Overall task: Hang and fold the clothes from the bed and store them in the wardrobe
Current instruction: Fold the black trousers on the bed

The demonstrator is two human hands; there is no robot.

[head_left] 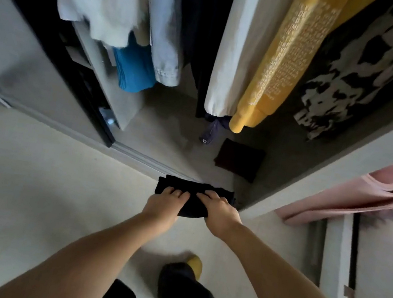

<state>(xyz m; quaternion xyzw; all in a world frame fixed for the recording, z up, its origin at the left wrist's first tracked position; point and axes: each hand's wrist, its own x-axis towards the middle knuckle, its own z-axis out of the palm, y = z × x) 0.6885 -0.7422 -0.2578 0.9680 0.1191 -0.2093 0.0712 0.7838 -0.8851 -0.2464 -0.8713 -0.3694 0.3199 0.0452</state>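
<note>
I've got both hands on the folded dark garment (pixel 194 196), left hand (pixel 164 204) and right hand (pixel 219 210) fingers curled over it, at the wardrobe (pixel 312 190) threshold. Yellow sleeve (pixel 278 61) inside: white print, unreadable.

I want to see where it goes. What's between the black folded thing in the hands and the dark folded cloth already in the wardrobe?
In the head view, only bare wardrobe floor separates the black folded garment from the dark folded cloth.

Rolled pink mat (pixel 374 192) against the wall right of the wardrobe, yellow slipper (pixel 195 264) on pale floor (pixel 29 187).
</note>
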